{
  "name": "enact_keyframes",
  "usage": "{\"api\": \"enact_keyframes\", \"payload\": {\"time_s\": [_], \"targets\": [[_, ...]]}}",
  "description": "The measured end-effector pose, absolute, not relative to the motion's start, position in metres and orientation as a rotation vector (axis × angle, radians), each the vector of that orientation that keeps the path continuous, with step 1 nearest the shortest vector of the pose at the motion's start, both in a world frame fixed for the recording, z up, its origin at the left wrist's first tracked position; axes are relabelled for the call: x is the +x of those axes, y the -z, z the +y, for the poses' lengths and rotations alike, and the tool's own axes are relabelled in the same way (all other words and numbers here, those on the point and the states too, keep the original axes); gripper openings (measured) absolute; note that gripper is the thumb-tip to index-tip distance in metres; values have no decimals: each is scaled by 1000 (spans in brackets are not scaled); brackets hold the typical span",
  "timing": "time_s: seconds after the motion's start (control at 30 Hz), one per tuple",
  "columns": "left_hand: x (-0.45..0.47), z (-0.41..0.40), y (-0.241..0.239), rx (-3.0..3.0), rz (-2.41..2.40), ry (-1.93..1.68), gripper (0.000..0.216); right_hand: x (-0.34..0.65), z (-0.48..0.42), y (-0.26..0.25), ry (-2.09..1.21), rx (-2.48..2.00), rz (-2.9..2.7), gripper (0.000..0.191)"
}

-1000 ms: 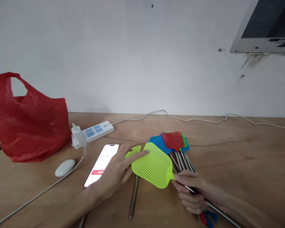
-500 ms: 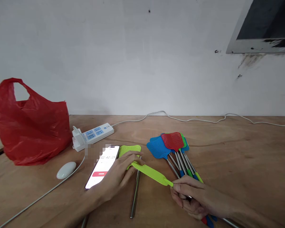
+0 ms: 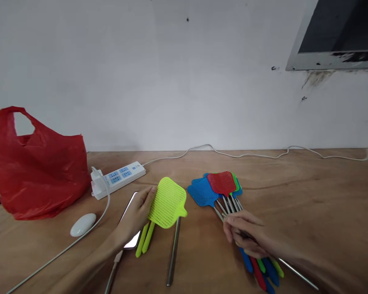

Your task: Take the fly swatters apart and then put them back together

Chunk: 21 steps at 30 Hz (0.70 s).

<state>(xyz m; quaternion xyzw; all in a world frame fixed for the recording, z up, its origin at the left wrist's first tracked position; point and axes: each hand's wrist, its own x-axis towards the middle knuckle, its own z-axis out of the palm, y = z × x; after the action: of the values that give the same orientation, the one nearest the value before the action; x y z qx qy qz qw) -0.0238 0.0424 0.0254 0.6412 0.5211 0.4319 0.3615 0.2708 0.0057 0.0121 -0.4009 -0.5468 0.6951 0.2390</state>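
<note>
My left hand point(image 3: 134, 215) pinches the left edge of a yellow-green fly swatter head point(image 3: 168, 201) and holds it tilted just above the wooden table point(image 3: 309, 196). No rod is attached to this head. Below it lie two yellow-green strips point(image 3: 145, 239) and a bare metal rod point(image 3: 173, 250). A phone point(image 3: 131, 241) is mostly hidden under this hand. My right hand point(image 3: 244, 234) is curled over the metal rods of a bundle of swatters, with a red head point(image 3: 222, 182) on top of a blue head point(image 3: 201, 192). Their coloured handles point(image 3: 261, 270) stick out near me.
A red plastic bag point(image 3: 39, 163) stands at the left. A white power strip point(image 3: 118, 177) lies beside it, its cable running past a white oval device point(image 3: 83, 224). Another white cable point(image 3: 248, 154) runs along the wall. A second metal rod point(image 3: 112, 278) lies at the bottom edge.
The yellow-green head has come off the rod end near my right hand. My left hand has carried it left over the phone. My right hand has shifted onto the bundle's rods.
</note>
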Motion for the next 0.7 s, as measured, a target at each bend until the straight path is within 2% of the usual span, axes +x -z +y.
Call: {"api": "enact_keyframes", "payload": {"time_s": [0.2,0.4,0.7], "targets": [[-12,33,-19,1744,1214,-866,47,268,8,-10,-1970,-896,-1197,29],[-9,25,-16,1729,1082,-762,36,264,-3,-13,-2180,-839,-1216,29],[-15,27,-14,1553,1086,-782,38,265,-1,-12,-2154,-832,-1212,42]]}}
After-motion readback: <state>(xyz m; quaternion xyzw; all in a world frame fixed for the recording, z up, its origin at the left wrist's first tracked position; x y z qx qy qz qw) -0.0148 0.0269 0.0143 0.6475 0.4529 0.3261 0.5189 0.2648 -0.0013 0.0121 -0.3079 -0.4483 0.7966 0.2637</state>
